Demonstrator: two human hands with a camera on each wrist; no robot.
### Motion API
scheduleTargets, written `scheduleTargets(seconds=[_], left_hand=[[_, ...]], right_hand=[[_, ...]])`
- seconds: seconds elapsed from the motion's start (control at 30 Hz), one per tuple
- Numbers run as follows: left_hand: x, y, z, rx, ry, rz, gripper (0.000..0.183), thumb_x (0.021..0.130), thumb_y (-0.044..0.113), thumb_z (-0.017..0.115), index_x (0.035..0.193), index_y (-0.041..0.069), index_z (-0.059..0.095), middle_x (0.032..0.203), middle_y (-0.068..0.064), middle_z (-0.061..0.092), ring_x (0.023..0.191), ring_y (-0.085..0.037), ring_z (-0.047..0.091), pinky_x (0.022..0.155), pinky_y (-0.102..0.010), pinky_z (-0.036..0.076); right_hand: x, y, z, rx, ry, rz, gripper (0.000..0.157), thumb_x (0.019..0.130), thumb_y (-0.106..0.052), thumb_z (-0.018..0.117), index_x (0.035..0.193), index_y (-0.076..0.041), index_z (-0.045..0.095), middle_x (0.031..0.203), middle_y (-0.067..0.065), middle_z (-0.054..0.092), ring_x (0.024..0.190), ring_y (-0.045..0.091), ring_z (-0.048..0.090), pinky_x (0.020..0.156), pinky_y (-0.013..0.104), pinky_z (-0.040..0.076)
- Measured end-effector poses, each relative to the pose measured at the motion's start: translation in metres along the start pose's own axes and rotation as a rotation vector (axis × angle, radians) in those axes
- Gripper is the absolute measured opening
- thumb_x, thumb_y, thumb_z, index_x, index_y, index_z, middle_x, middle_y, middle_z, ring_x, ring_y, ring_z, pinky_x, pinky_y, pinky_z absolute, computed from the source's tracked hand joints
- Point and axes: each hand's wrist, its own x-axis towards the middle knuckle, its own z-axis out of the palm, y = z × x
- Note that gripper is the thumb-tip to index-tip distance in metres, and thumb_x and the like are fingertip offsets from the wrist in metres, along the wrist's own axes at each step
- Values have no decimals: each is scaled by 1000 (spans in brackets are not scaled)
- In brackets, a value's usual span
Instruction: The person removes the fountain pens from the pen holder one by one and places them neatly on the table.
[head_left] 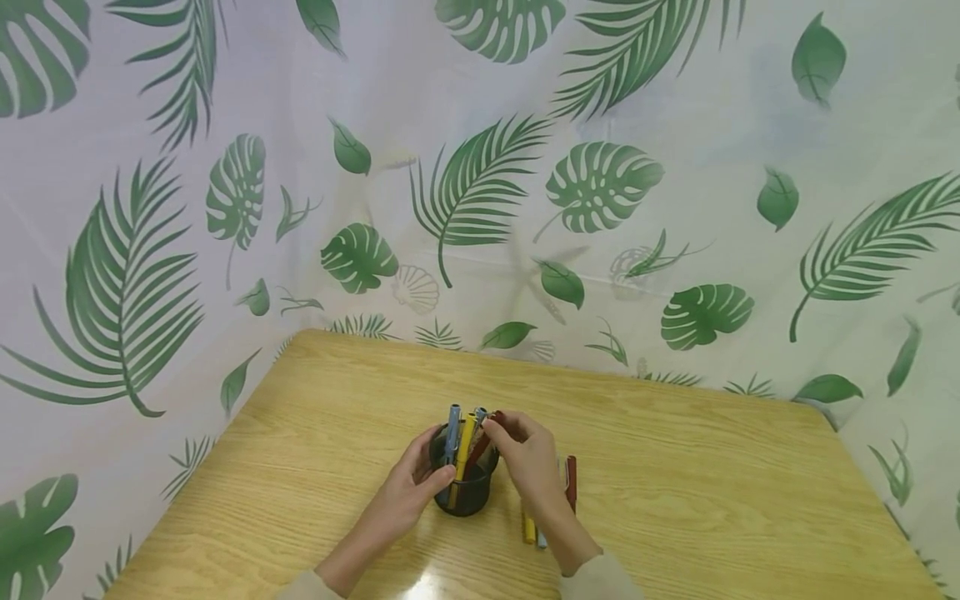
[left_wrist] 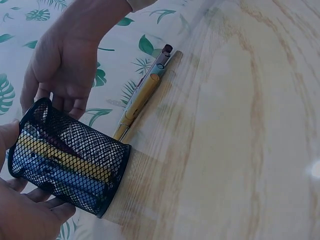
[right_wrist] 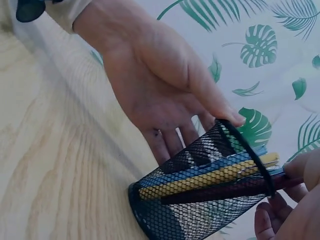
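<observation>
My left grip [head_left: 407, 490] curls round the mesh cup [head_left: 467, 502], probably steadying it. Right grip [head_left: 528, 457], at cup's two o'clock, pinches a dark red pen [head_left: 477, 452]

Head view: bright, with glare [head_left: 423, 586] on the surface [head_left: 712, 483] at the lower edge. Wrist views: dimmer, hazy; left, a reflection [left_wrist: 315, 170] at right; right, a soft diagonal shadow [right_wrist: 92, 110].

And here's the L hand [head_left: 416, 479], bare, w/ pale beige L sleeve [head_left: 309, 586], btm. ctr-left of head view; R hand [head_left: 531, 454] bare too, matching R sleeve [head_left: 600, 577] btm. ctr-right. Upper left, R-wrist view: dark roundish obj. [right_wrist: 30, 10] by L cuff [right_wrist: 69, 12], ID unclear.
</observation>
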Motion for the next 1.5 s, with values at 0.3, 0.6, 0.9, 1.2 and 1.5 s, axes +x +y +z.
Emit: scheduleTargets(seconds=[0.3, 0.6, 0.9, 1.2, 1.5], left_hand=[[0, 0, 1, 10, 8, -8, 73, 106, 27, 62, 164, 7, 22, 159, -25, 38, 149, -42, 33, 121, -57, 27], [-1, 1, 1, 8, 7, -4, 74, 106, 26, 63, 164, 7, 22, 161, -25, 34, 150, -42, 31, 121, -57, 26], [0, 0, 1, -5, 19, -7, 73, 106, 25, 63, 163, 4, 22, 164, -27, 29, 152, -41, 26, 122, -53, 23], [0, -1, 1, -5, 13, -9, 75, 106, 26, 63, 163, 3, 21, 164, -27, 27, 152, -41, 24, 122, -53, 22], [-1, 1, 1, 9, 22, -18, 75, 106, 27, 63, 163, 4, 21, 165, -27, 25, 153, -42, 23, 122, -52, 22]], right_hand=[[-1, -5, -14, 255, -7, 5, 24, 101, -15, 70, 114, 4, 71, 119, 16, 69, 103, 21, 66, 90, 36, 59], [0, -5, -29, 334, 25, 25, 25, 101, -13, 70, 116, 7, 69, 108, 13, 72, 99, 18, 67, 83, 30, 60], [2, -5, -42, 390, 24, 76, 25, 103, -14, 66, 117, 7, 67, 114, 15, 69, 102, 20, 68, 85, 31, 61], [3, -1, -61, 637, -49, 96, 13, 106, -10, 61, 109, 2, 64, 107, 10, 66, 100, 21, 70, 93, 33, 59], [7, 6, -97, 805, -118, 105, 13, 108, -15, 57, 106, -8, 67, 108, 5, 67, 103, 18, 66, 100, 32, 54]])
